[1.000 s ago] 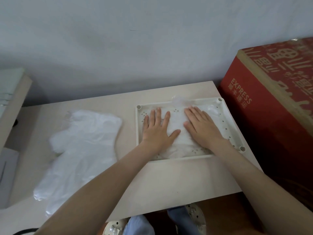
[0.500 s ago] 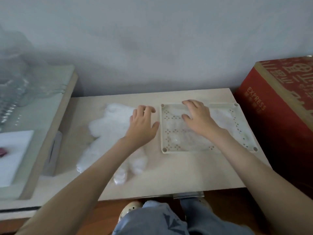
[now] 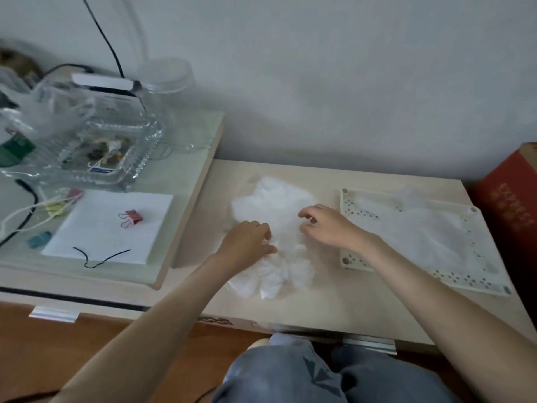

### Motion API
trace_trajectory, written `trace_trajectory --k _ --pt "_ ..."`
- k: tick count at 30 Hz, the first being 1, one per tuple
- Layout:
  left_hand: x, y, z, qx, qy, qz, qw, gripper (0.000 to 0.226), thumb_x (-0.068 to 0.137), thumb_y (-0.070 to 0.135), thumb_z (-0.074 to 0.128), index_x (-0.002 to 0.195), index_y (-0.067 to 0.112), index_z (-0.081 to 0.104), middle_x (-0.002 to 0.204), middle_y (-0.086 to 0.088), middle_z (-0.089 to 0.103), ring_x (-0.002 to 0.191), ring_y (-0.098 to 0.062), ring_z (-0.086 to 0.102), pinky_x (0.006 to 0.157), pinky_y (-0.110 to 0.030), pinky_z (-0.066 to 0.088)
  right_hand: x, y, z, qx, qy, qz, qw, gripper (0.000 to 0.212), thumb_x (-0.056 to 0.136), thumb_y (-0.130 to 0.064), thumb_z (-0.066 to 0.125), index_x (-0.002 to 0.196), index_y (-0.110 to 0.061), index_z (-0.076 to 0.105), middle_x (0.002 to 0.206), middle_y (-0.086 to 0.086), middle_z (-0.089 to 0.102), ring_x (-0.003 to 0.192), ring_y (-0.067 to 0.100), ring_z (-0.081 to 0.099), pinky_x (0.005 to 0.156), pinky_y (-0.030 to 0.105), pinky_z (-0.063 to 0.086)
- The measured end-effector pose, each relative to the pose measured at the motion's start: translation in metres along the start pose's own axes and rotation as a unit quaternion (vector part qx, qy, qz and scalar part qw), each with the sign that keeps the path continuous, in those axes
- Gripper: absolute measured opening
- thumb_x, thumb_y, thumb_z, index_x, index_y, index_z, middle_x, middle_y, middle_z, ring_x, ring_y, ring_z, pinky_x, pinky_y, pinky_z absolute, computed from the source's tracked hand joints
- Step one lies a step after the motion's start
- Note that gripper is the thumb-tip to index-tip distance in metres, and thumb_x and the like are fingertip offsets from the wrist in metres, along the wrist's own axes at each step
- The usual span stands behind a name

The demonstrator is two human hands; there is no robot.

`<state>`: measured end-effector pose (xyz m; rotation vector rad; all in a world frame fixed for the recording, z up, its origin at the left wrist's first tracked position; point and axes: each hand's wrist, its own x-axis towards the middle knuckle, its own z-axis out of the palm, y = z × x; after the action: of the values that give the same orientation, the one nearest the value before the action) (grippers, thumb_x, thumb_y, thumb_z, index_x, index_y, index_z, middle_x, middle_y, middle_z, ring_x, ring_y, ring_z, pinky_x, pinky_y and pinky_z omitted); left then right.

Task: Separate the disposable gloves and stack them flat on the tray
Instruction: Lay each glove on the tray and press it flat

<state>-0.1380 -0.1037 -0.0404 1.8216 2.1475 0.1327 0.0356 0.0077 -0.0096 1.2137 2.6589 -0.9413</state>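
- The left hand [image 3: 247, 241] lay knuckles-up on the near left part of the loose gloves [image 3: 276, 202], its fingers bent down into the film and its thumb stretched along the crumpled edge.
- The view was soft there, so I could not tell whether that hand pinched a layer or only pressed on it.
- The right hand [image 3: 328, 228] reached across to the right side of the same heap, fingers curled, with thumb and forefinger drawn close together on the thin plastic in a pinch.
- The loose gloves sat in a rumpled white heap on the pale table [image 3: 334, 301], just left of the tray [image 3: 353, 209] and not on it.
- The tray, white and perforated along its border, rested on the right part of the table; flattened gloves [image 3: 427, 237] were spread over most of its surface.
- A red carton [image 3: 508, 210] stood just beyond the tray's right side.
- To the left, a higher side desk [image 3: 180, 175] carried a glass dish [image 3: 96, 158], a clear jar [image 3: 171, 100], a sheet of paper [image 3: 96, 228] and a red binder clip [image 3: 131, 218] lying on that sheet.
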Motion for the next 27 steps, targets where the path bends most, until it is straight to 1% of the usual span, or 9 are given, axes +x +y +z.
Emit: trace_trajectory --k 3,5,8,12,16,20,22,24,27 --pt "-0.001 -0.001 -0.006 -0.036 0.030 0.009 0.999 0.024 0.095 0.036 0.055 0.099 0.014 0.062 0.098 -0.004 0.065 0.094 -0.024 0.057 0.075 -0.033 0.045 0.003 -0.001 0.000 0.059 0.014 0.038 0.997 0.033 0.096 -0.044 0.050 0.107 -0.015 0.062 0.105 0.000 0.060 0.092 0.014 0.056 0.075 0.026 0.040" --pt "-0.002 0.000 -0.010 -0.065 0.063 0.006 0.996 0.021 0.096 0.031 0.052 0.096 0.012 0.062 0.090 -0.001 0.066 0.084 -0.022 0.059 0.071 -0.035 0.047 0.003 0.000 -0.002 0.150 0.009 0.075 0.986 0.043 0.094 -0.054 0.048 0.089 -0.014 0.062 0.086 -0.002 0.062 0.075 0.013 0.057 0.068 0.025 0.044" --pt "-0.002 0.003 -0.013 -0.086 0.100 -0.017 0.991 0.022 0.097 0.025 0.046 0.088 0.012 0.060 0.075 0.001 0.061 0.070 -0.021 0.054 0.059 -0.031 0.040 0.003 0.000 -0.005 0.214 0.002 0.115 0.970 0.056 0.092 -0.062 0.044 0.073 -0.011 0.060 0.069 0.002 0.060 0.059 0.016 0.053 0.057 0.026 0.042" --pt "-0.001 0.008 -0.015 -0.089 0.079 -0.048 0.992 0.028 0.095 0.018 0.040 0.071 0.009 0.052 0.061 -0.005 0.052 0.059 -0.025 0.044 0.052 -0.029 0.033 0.002 -0.002 -0.007 0.246 -0.030 0.147 0.958 0.060 0.094 -0.060 0.043 0.073 -0.008 0.064 0.064 0.005 0.060 0.051 0.016 0.050 0.048 0.025 0.038" --pt "0.000 0.012 -0.020 -0.090 0.046 -0.073 0.992 0.035 0.091 0.016 0.039 0.057 0.012 0.034 0.051 -0.002 0.034 0.051 -0.020 0.029 0.046 -0.028 0.024 0.004 -0.006 -0.005 0.276 -0.043 0.167 0.945 0.048 0.094 -0.051 0.051 0.082 -0.007 0.066 0.065 0.005 0.060 0.049 0.016 0.049 0.047 0.024 0.038" --pt "0.002 0.013 -0.020 -0.083 0.020 -0.076 0.993 0.029 0.090 0.017 0.040 0.062 0.010 0.044 0.054 -0.002 0.040 0.054 -0.019 0.034 0.048 -0.028 0.027 0.009 -0.011 0.001 0.327 0.002 0.179 0.928 0.043 0.090 -0.049 0.060 0.084 -0.006 0.064 0.065 0.005 0.061 0.052 0.017 0.052 0.048 0.024 0.041" --pt "0.003 0.012 -0.021 -0.085 0.013 -0.073 0.994 0.025 0.090 0.018 0.041 0.074 0.009 0.057 0.062 -0.003 0.054 0.059 -0.021 0.047 0.052 -0.030 0.037 0.013 -0.012 0.004 0.322 0.046 0.175 0.929 0.031 0.091 -0.037 0.064 0.084 -0.006 0.061 0.067 0.006 0.060 0.054 0.016 0.053 0.047 0.024 0.042" --pt "0.003 0.012 -0.022 -0.088 0.007 -0.067 0.994 0.022 0.091 0.022 0.044 0.086 0.013 0.063 0.077 -0.001 0.066 0.075 -0.021 0.060 0.063 -0.032 0.048 0.017 -0.012 0.006 0.296 0.078 0.168 0.937 0.020 0.092 -0.022 0.063 0.079 -0.008 0.058 0.068 0.006 0.061 0.053 0.016 0.053 0.047 0.022 0.042" --pt "0.004 0.012 -0.022 -0.090 0.001 -0.073 0.993 0.026 0.095 0.039 0.049 0.097 0.017 0.062 0.091 0.004 0.066 0.087 -0.017 0.060 0.072 -0.031 0.050 0.019 -0.011 0.008 0.251 0.093 0.156 0.951 0.015 0.092 -0.008 0.055 0.078 -0.006 0.059 0.070 0.009 0.063 0.055 0.016 0.054 0.047 0.022 0.044"
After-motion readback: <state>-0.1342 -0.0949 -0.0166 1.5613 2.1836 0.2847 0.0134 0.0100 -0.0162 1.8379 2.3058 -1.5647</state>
